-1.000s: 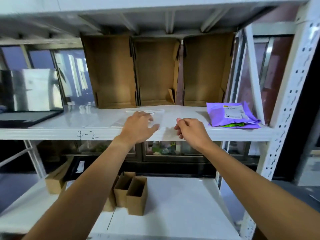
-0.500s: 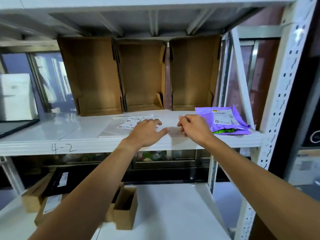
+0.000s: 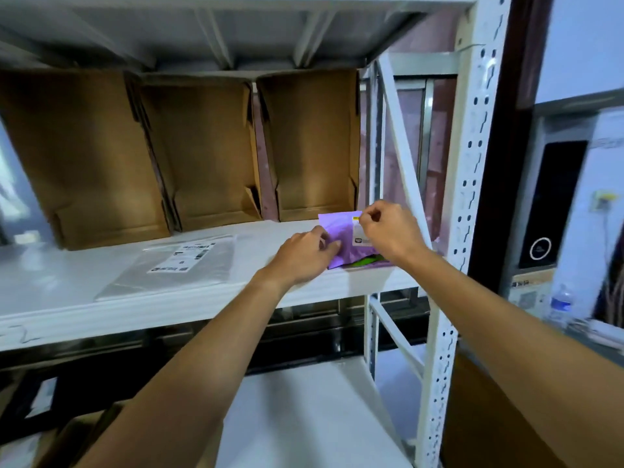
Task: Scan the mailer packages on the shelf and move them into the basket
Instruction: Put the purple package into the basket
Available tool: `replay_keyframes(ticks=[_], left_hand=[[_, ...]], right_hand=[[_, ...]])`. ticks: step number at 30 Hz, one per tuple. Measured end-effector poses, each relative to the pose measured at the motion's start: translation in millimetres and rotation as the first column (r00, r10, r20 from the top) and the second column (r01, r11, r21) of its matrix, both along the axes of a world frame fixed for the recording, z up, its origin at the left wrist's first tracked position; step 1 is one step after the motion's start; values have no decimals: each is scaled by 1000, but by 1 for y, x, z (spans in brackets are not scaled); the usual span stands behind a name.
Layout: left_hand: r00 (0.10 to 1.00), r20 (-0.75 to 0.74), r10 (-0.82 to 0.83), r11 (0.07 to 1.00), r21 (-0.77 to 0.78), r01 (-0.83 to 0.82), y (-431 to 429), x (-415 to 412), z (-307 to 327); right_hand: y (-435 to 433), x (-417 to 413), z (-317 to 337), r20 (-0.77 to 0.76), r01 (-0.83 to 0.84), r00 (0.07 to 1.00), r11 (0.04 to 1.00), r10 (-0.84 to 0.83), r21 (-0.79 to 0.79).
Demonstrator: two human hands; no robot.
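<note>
Obs: purple plastic mailer (image 3: 340, 233) w/ white label (image 3: 360, 238) lying on white metal shelf (image 3: 256, 253); my L hand (image 3: 300, 260) gripping its left edge, R hand (image 3: 388, 231) pinching top.

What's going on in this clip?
A person is working at a white metal shelf with both bare hands on a purple plastic mailer near its right end. The left hand holds the mailer's left edge, and the right hand pinches its top by the white label. A clear flat mailer lies untouched further left. Brown cardboard bins stand behind. No scanner or basket is in view.
</note>
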State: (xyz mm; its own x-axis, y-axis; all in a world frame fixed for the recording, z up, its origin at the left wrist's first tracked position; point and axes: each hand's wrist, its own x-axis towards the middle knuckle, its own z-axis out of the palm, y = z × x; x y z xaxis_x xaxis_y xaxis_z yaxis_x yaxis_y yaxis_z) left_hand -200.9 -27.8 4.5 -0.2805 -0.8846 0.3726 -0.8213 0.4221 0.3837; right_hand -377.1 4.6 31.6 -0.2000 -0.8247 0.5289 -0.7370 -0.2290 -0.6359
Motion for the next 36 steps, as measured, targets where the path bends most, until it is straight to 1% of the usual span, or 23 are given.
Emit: replay_keyframes(ticks=[2,4,6,8,11,14,18,22,26,33,36], left_hand=[[999,-40,3,1000,-6,-4,-5,-5,0],[993,-117,9,1000,1,-9,-10,-8,1],[981,-194,20,1000,16,-17,-13,-9,3],[967,-254,19,1000,26,-13,-15,-10,5],[932,-361,23,998,59,-1,-18,-9,6],[864,-503,-3,994,92,57,-19,-6,7],[797,-604,10,990,119,78,-20,2,9],[776,-630,39,994,106,37,-20,19,9],[766,-637,81,996,81,-38,-18,46,10],[772,-616,157,988,95,-125,-4,100,13],[802,-569,181,983,103,-149,4,123,15]], right_hand=[[0,-14,1,-33,50,998,998,-49,23],[-4,-27,1,-82,89,993,993,-83,74],[-5,-34,-1,-114,100,990,980,-81,170],[-5,-36,-3,-121,70,992,969,-42,238],[-7,-31,-6,-134,43,991,971,-12,237],[-11,-23,-6,-132,13,991,973,18,232],[-18,-11,-5,-121,-24,991,978,51,209],[-25,13,-8,-152,-40,986,984,67,174],[-28,44,-11,-165,-85,979,980,116,181],[-29,99,-13,-184,-144,966,967,184,210],[-31,120,-13,-205,-147,959,961,197,236]])
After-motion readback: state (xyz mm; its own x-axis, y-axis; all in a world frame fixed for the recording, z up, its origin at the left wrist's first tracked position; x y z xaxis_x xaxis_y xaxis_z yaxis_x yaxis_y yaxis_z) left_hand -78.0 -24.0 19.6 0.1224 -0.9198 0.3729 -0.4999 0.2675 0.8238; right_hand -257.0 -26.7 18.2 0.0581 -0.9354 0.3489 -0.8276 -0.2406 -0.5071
